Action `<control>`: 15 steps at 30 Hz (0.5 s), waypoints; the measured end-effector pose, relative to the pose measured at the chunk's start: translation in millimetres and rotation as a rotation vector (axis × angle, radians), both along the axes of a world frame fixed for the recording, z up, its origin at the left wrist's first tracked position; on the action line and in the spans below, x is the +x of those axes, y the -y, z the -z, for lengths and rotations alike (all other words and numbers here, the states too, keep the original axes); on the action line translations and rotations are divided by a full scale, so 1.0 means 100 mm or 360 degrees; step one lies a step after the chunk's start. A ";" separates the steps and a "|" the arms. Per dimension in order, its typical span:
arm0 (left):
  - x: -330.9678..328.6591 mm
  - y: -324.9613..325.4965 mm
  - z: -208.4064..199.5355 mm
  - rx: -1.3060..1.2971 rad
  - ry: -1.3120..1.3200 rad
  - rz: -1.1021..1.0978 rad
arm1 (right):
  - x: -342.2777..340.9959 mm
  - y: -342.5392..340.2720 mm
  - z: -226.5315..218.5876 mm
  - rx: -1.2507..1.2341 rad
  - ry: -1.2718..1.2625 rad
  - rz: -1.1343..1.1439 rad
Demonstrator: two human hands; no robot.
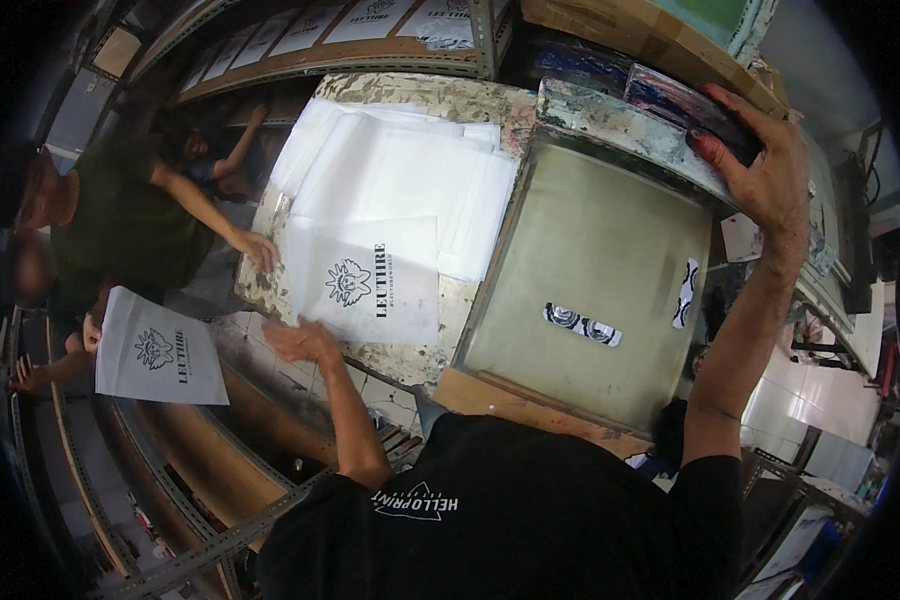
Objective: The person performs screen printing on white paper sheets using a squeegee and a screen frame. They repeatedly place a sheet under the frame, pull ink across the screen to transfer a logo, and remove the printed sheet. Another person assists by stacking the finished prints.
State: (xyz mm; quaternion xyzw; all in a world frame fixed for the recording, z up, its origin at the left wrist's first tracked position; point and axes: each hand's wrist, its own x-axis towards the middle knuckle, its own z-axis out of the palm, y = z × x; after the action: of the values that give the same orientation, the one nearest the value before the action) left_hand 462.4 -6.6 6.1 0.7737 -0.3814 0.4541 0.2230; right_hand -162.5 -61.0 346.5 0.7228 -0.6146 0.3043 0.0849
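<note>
My right hand [770, 175], its fingertips stained red, is curled over the right end of an ink-stained frame [620, 125] at the far side of a flat grey-green panel [610, 230]. Its thumb lies on the near face. Two patterned strips, one of them a black-and-white strip [582, 325], lie on the panel. My left hand [305, 342] has its fingers stretched out beside the lower left corner of a white printed sheet [365, 280]. That sheet lies on the near end of a loose pile of white sheets [390, 180]. Whether my fingertips touch it, I cannot tell.
At left a co-worker [120, 210] holds another printed sheet [160, 350] and reaches one hand [255, 250] toward the pile. A second person sits behind. Shelf racks with printed sheets [310, 28] stand at the back; wooden shelves [205, 450] run along the lower left.
</note>
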 end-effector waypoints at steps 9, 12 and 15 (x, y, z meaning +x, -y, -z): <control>-2.26 1.38 -0.22 0.0802 -0.0644 0.1435 | -0.02 0.01 -0.04 0.0022 0.0076 -0.0038; -2.42 1.50 -0.11 0.1001 -0.1073 0.1282 | 0.00 0.01 -0.06 0.0042 0.0048 -0.0030; -2.39 1.64 -0.04 0.0955 -0.1168 0.1287 | 0.02 -0.01 -0.05 0.0052 0.0047 -0.0015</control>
State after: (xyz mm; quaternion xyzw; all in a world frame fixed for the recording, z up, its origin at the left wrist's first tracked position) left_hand 223.7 -170.6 10.1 0.7026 -0.6537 -0.0887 0.2667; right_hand -160.6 -59.7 351.5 0.7224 -0.6173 0.3052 0.0626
